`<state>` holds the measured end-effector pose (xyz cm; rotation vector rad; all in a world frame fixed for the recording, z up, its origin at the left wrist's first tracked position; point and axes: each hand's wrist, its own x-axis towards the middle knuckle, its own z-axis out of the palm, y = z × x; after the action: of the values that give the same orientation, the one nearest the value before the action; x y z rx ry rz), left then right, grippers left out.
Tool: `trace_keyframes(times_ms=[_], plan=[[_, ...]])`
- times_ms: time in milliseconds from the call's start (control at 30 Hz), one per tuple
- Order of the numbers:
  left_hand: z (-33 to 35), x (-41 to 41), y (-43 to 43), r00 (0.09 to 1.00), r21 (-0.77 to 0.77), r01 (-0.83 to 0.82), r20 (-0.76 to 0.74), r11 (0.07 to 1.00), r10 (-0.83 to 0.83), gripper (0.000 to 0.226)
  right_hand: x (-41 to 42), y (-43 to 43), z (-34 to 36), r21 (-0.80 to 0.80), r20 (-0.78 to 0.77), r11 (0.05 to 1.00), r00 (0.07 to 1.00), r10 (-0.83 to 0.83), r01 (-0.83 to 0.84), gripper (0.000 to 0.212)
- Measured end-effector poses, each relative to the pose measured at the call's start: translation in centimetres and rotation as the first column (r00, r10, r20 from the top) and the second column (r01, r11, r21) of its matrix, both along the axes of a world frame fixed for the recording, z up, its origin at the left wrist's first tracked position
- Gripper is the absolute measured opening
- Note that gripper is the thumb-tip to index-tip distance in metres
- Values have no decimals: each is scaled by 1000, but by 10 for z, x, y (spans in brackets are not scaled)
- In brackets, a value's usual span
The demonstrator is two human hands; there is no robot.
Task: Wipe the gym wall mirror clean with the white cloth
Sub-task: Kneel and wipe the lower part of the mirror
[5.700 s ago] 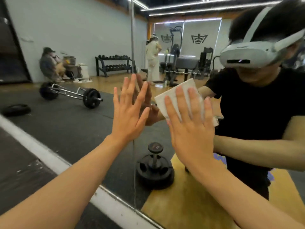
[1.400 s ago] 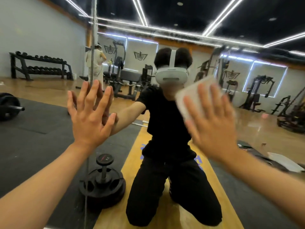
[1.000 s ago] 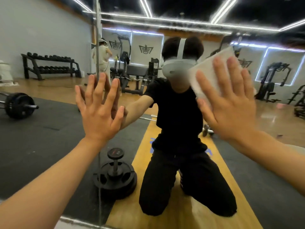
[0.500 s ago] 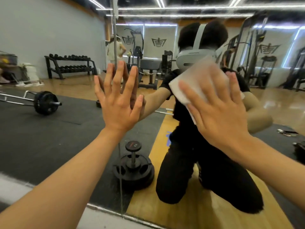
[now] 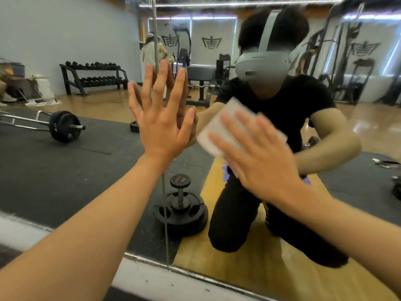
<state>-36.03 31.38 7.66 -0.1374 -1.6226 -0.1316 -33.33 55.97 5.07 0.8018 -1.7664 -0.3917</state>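
The left hand is laid flat on the mirror, fingers straight and spread over the panel seam; nothing is held. The right hand is flat too, with the white cloth pressed to the glass under straight fingers. Within the last second the cloth has been swept down and leftward from the upper right, and is now just beside the left hand. Motion blur is noted on it. Judged: a wiping pass is under way, and the lower glass is not yet covered.
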Motion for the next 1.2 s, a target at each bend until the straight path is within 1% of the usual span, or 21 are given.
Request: trace_keyframes(times_ms=[33, 100, 167, 233, 300, 333, 400, 433, 467, 500, 567, 633, 667, 700, 767, 867, 900, 1000, 1100, 1200], plan=[[0, 0, 0, 1000, 2, -3, -3, 1000, 3, 66, -2, -7, 18, -70, -5, 998, 1000, -5, 5, 62], [0, 0, 1, 1000, 3, -3, -5, 1000, 3, 68, -2, -20, 21, -170, -6, 985, 1000, -17, 16, 58], [1, 0, 0, 1000, 3, -1, 4, 1000, 1, 68, 1, -28, -18, -177, -8, 984, 999, -32, 30, 60], [-1, 0, -1, 1000, 0, -15, 0, 1000, 15, 69, 3, -24, -88, -54, 41, 998, 999, -18, 21, 66], [0, -1, -2, 1000, -10, -23, -9, 1000, 23, 69, 9, -4, -160, 147, 80, 988, 996, -48, 36, 81], [0, -2, -2, 999, -11, -29, -13, 1000, 29, 69, 14, 10, -186, 251, 87, 966, 993, -82, 58, 88], [-1, -2, -2, 999, -8, -32, -19, 999, 32, 69, 21, 33, -206, 419, 124, 905, 983, -136, 72, 104], [-1, -2, -1, 999, -7, -33, -19, 999, 33, 69, 21, 40, -199, 452, 137, 890, 980, -143, 67, 110], [-2, -2, -2, 999, -6, -36, -20, 999, 36, 68, 19, 41, -180, 440, 120, 895, 983, -138, 72, 111], [-2, -2, -2, 999, -7, -38, -22, 999, 38, 68, 13, 35, -150, 380, 79, 923, 992, -99, 62, 106], [-2, -3, -3, 999, -8, -35, -21, 999, 35, 67, 1, 19, -71, 105, 19, 994, 1000, -12, 10, 92], [-1, -3, -2, 999, -9, -43, -21, 999, 43, 67, -4, 16, 1, -141, -30, 990, 999, 23, -27, 67], [-2, -3, -2, 999, -7, -47, -20, 999, 47, 67, -3, 17, 21, -206, -46, 979, 999, 6, -15, 58], [-2, -3, -2, 999, -9, -46, -20, 999, 46, 67, -2, 19, 25, -232, -50, 973, 999, -19, 7, 55], [-1, -3, -3, 999, -12, -48, -18, 999, 48, 66, 4, 28, -9, -167, -8, 985, 999, -49, 47, 56], [-2, -3, -4, 998, -9, -53, -21, 999, 52, 66, 10, 50, -96, 78, 23, 990, 993, -119, 117, 63], [-2, -3, -4, 999, -15, -49, -21, 999, 49, 66, 9, 56, -113, 115, 26, 986, 992, -126, 122, 63], [0, -1, 0, 999, -8, -44, -19, 999, 44, 66, 8, 55, -118, 76, 21, 990, 993, -118, 117, 56], [0, 8, 5, 999, 16, -32, 8, 999, 32, 66, 13, 54, -116, 61, 51, 993, 993, -104, 101, 56], [-22, 22, 12, 998, 21, 61, 30, 998, -61, 68, 16, 55, -114, 71, 67, 991, 990, -121, 116, 57]])
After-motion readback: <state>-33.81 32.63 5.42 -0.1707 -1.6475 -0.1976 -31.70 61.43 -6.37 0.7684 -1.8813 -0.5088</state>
